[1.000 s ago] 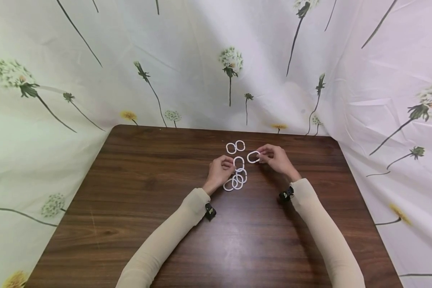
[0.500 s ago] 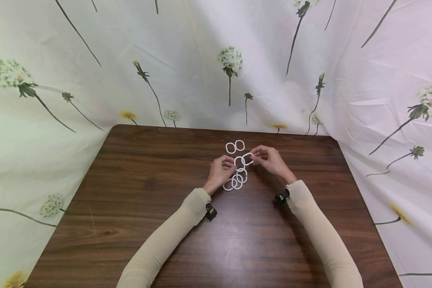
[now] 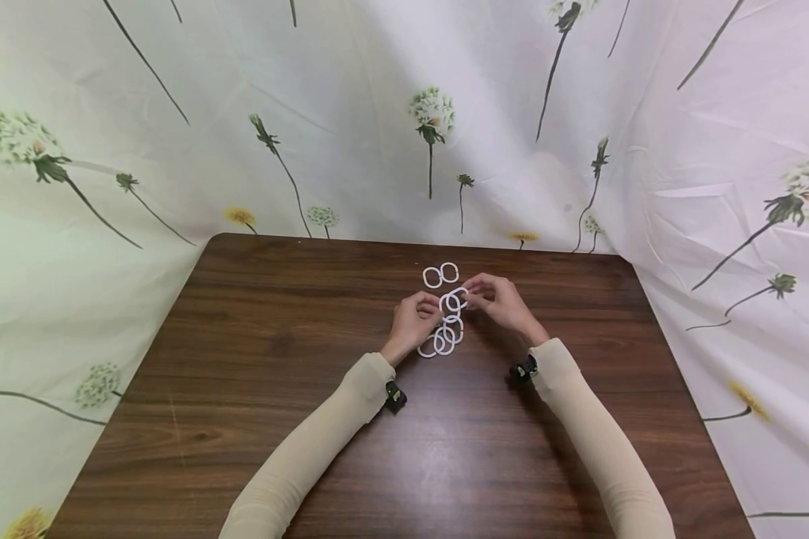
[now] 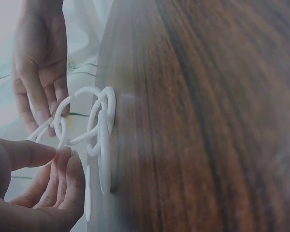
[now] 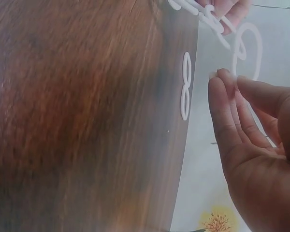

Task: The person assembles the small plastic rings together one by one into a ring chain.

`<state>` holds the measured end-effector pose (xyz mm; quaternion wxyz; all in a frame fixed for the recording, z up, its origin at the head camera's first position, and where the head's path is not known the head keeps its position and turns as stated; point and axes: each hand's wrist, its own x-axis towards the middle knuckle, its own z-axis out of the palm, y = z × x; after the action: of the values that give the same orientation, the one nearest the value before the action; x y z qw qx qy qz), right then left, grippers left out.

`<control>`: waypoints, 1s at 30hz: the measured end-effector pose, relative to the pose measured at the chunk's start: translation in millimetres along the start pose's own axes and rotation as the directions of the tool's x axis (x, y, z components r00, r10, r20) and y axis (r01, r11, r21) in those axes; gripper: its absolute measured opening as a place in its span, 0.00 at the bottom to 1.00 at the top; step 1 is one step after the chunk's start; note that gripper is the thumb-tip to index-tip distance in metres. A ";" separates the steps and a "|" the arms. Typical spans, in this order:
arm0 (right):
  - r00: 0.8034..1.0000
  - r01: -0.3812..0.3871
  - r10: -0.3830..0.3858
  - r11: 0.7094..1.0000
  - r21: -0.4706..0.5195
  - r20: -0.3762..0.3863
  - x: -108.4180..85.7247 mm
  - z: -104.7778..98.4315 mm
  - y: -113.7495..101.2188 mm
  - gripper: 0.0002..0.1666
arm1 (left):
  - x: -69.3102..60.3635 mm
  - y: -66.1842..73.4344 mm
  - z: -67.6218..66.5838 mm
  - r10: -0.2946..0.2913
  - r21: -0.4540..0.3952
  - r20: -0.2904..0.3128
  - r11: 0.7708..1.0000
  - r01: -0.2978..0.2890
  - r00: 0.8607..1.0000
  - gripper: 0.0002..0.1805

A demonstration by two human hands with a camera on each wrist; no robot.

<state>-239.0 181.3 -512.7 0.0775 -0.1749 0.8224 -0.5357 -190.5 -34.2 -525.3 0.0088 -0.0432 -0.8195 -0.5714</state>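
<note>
My left hand (image 3: 414,318) pinches the top link of a chain of white plastic links (image 4: 104,150) between thumb and fingers. The chain's lower links lie on the table beside that hand. Between thumb and fingertips, my right hand (image 3: 503,301) grips a single white plastic link (image 5: 259,48). In the head view this link overlaps the chain's top link; whether the two are hooked together cannot be made out. Just beyond the hands, two more white links (image 3: 432,278) lie flat, side by side and touching.
Under both hands is a dark brown wooden table (image 3: 297,322). A white cloth (image 3: 371,150) printed with dandelions hangs behind it and along its sides. Black wrist straps with cameras sit on both wrists.
My right hand has moved left with its link, from apart from the chain to overlapping its top link. My left hand has kept its pinch in nearly the same place.
</note>
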 end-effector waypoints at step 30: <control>1.000 0.018 -0.018 0.999 -0.033 -0.004 4.0 5.8 -3.0 0.13 | 1.2 0.1 0.6 -0.005 -0.031 0.048 1.000 0.006 0.999 0.11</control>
<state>-240.3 173.8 -512.1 0.0680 -0.1823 0.8299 -0.5230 -191.7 -33.5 -525.4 -0.0132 -0.0550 -0.8107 -0.5828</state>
